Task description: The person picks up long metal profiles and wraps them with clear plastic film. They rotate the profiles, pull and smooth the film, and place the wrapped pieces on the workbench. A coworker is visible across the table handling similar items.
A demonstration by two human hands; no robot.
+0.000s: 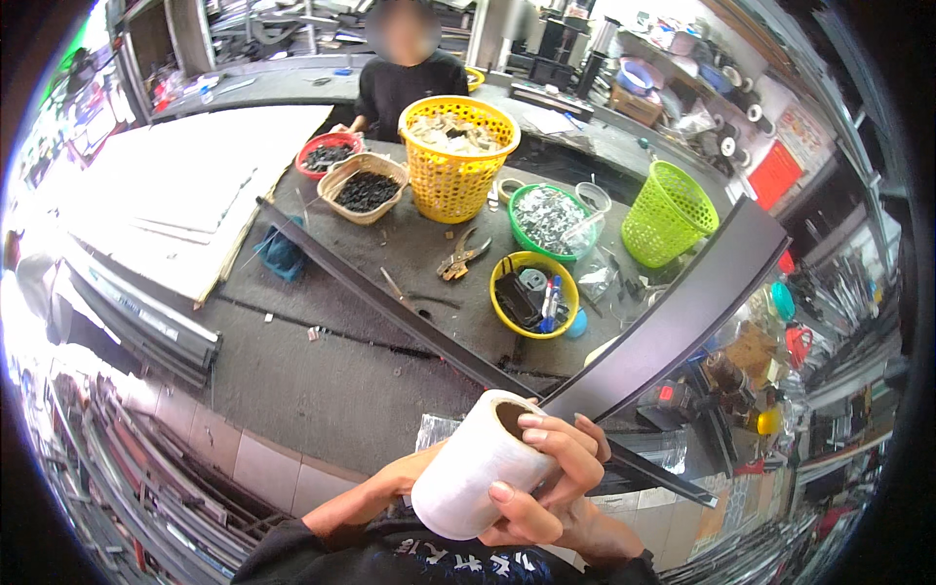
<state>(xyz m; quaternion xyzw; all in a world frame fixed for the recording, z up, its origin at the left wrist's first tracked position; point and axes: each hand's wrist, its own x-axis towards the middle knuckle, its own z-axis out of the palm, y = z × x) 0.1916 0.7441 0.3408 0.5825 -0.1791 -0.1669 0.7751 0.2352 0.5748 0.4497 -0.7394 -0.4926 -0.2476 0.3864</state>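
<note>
And there was the right hand point(558, 476), curled partway round the white roll point(466, 480), fingers hooked over the rim by the hollow core, thumb pressed along its side! The left hand point(414, 468) came in from the other flank and slipped behind the roll; how far its fingers were spread, or what they gripped, could not be told. The roll sat right between the two, close before the chest, its long axis leaning up and away to the right, the hollow end tipped toward the right fingers, so the right hand was plainly the nearer to that end.

Just beyond those fingers, the wide grey panel point(663, 327) ran off forward and right, while a dark strip point(390, 302) slanted in from the far left and passed behind the roll. Whether either touched a hand was hidden.

Farther ahead on the workbench point(292, 375) lay the pliers point(460, 258), with the yellow bowl point(534, 333) to their right, the tall yellow basket point(458, 185) behind, and a co-worker point(414, 83) across from the hands!
</note>
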